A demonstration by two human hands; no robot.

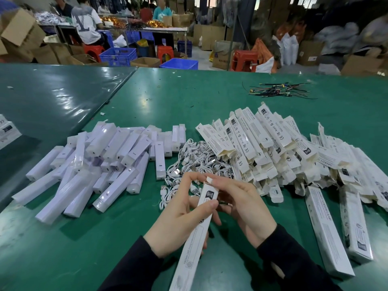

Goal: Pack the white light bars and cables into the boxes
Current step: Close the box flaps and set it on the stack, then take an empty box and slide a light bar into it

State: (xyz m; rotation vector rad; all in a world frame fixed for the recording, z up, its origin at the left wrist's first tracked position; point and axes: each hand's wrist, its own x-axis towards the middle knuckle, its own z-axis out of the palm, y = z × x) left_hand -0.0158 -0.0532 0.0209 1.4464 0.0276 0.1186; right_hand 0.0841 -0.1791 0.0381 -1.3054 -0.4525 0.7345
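Above the green table (pixel 189 97), the left hand (pixel 180 215) grips a long white printed cardboard box (pixel 195 238), while the right hand (pixel 241 204) pinches its top flap. White plastic light bars (pixel 94 164) lie heaped left, coiled white cables (pixel 195 160) in the middle, and empty boxes (pixel 283 148) right.

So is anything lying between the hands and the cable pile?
Nothing visible does. The white cables lie just beyond both hands, which hold a long white box; only bare green table around them.
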